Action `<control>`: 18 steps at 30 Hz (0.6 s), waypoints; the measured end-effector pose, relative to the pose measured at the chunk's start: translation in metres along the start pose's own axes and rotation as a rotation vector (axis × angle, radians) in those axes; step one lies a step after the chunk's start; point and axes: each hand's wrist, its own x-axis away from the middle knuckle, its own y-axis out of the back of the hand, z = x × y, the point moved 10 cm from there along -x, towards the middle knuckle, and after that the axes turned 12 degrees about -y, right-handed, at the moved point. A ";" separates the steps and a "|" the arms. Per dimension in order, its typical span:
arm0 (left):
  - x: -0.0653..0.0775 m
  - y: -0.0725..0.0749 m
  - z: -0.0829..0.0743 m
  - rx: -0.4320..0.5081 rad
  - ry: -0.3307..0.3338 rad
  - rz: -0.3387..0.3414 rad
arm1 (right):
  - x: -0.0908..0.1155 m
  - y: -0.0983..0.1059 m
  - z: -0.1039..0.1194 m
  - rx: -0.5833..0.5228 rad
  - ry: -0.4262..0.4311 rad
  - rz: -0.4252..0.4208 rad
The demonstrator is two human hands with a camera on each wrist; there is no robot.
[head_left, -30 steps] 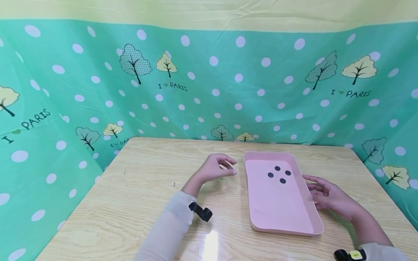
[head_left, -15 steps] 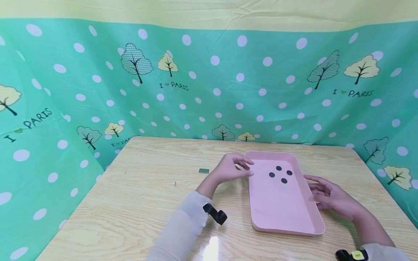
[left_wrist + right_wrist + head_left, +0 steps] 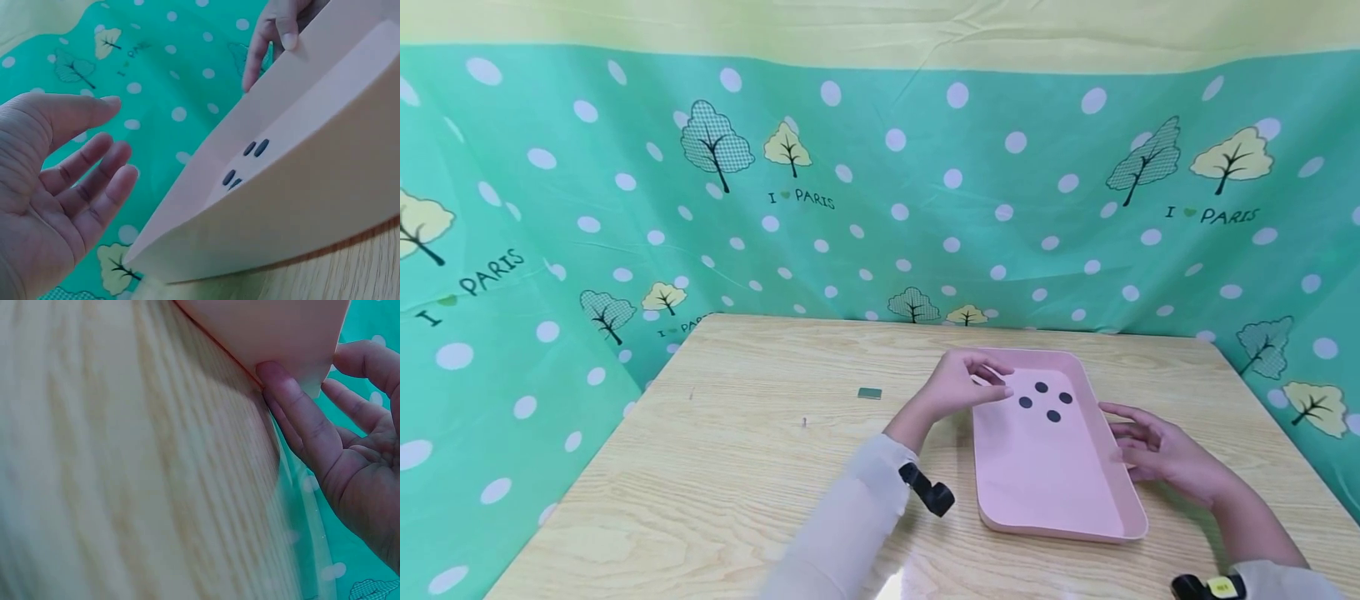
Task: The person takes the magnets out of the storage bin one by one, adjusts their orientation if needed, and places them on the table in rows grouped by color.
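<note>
A pink rectangular tray [image 3: 1045,483] lies on the wooden table, with several small round black discs [image 3: 1041,387] on its floor. My left hand [image 3: 964,383] hovers over the tray's far left rim, thumb and fingers apart and loosely bent. In the left wrist view that left hand [image 3: 62,181] holds nothing. Along the tray's right side, my right hand [image 3: 1165,454] rests its fingertips against the outer wall and at the rim. The right wrist view shows the right hand's fingers [image 3: 300,412] touching the wall near its base.
A small flat dark green rectangle [image 3: 869,393] lies left of the tray, on the table [image 3: 700,467]. Nearer the left is a tiny dark speck [image 3: 804,422]. A green dotted curtain [image 3: 850,250] hangs behind the table and at both sides.
My left hand has moved right, from beside the tray to over its left rim. The green rectangle, at first hidden behind that hand, shows now. The right hand stays at the tray's side.
</note>
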 end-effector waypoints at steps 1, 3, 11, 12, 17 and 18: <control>-0.001 -0.002 0.001 0.000 0.007 0.000 | 0.000 0.000 0.000 -0.002 0.001 0.001; -0.004 -0.006 0.004 -0.004 0.028 -0.003 | 0.000 -0.001 0.000 -0.007 0.003 0.005; -0.015 -0.020 0.011 -0.042 0.042 0.018 | 0.000 -0.002 0.000 -0.016 0.011 0.015; -0.017 -0.023 0.012 -0.048 0.037 0.027 | 0.000 -0.001 0.000 -0.017 0.012 0.015; -0.023 -0.036 0.020 -0.076 0.045 0.081 | 0.001 -0.001 0.001 -0.018 0.016 0.018; -0.024 -0.038 0.022 -0.086 0.054 0.090 | 0.001 -0.002 0.001 -0.018 0.017 0.020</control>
